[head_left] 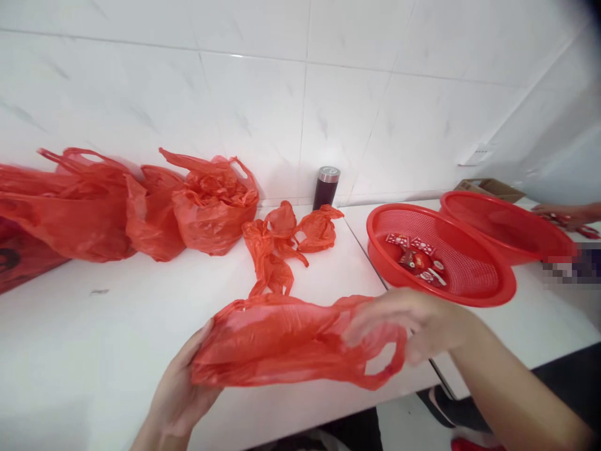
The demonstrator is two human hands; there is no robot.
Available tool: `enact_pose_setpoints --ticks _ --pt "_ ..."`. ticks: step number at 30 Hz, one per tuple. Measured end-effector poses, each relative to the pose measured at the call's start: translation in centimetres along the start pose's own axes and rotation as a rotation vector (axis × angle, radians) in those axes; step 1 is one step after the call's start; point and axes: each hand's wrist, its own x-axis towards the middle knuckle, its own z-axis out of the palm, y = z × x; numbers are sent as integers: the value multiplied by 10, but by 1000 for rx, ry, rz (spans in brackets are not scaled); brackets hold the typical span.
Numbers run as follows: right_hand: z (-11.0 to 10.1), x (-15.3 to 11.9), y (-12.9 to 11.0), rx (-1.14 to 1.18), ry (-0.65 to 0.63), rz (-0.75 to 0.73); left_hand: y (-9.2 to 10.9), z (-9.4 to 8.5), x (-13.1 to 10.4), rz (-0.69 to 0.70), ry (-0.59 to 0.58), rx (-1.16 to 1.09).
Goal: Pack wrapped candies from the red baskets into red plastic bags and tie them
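Note:
A thin red plastic bag [282, 341] with loop handles is stretched sideways above the white table. My left hand [185, 376] grips the bag's left end, with the fingers behind it and partly hidden. At the handle end on the right, my right hand [413, 322] is over the bag, slightly blurred, its fingers apart and the thumb beside the handle loop. Whether those fingertips touch the plastic is hard to make out. Just behind the bag lie crumpled red plastic bags [277, 272].
Full-looking red bags [213, 216] line the wall at left. A dark tumbler [325, 188] stands by the wall. At right are a red basket [488, 291] holding small red packets, a second red basket [507, 219], a cardboard box [498, 188] and another person's hand [570, 214].

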Motion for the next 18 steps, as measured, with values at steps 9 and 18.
enact_pose_setpoints --ticks 9,18 --pt "-34 -36 61 -905 537 665 -20 16 -18 86 -107 245" --pt "-82 -9 81 -458 590 449 -18 -6 -28 -1 -440 614"
